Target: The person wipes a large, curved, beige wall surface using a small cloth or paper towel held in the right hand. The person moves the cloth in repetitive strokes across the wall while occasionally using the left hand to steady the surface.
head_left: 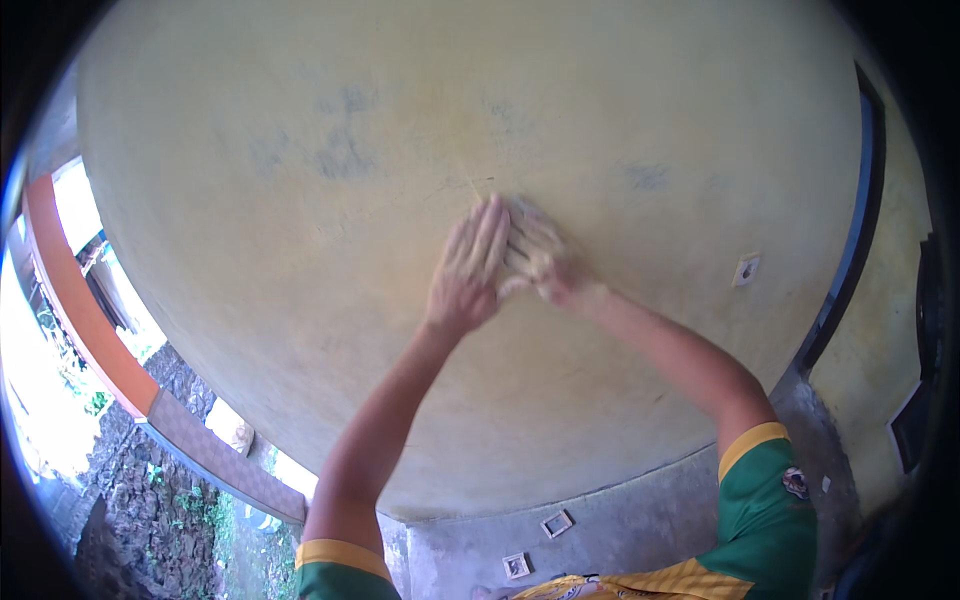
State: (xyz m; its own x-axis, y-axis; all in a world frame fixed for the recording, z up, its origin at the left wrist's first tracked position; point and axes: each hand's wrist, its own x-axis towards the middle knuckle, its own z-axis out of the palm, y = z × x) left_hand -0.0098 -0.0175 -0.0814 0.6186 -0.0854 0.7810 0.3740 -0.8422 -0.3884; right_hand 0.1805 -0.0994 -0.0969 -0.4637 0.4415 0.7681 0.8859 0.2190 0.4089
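A dull yellow wall [300, 250] fills most of the head view. Near its middle my left hand [468, 262] lies flat on it, fingers stretched upward and close together. My right hand [540, 255] comes in from the right and presses against the wall with its fingers up against the left hand. It looks whitish, as if dusty. A greyish patch shows at the right fingertips; anything under the palm is hidden. Just above the fingertips runs a short dark crack or scratch [483, 181].
Dark smudges [343, 150] mark the upper wall. A small pale socket or switch plate [746, 269] sits at right, near a dark door frame [868, 190]. Two small square frames [556, 523] lie on the grey floor [450, 550]. An orange pillar [80, 300] stands at left.
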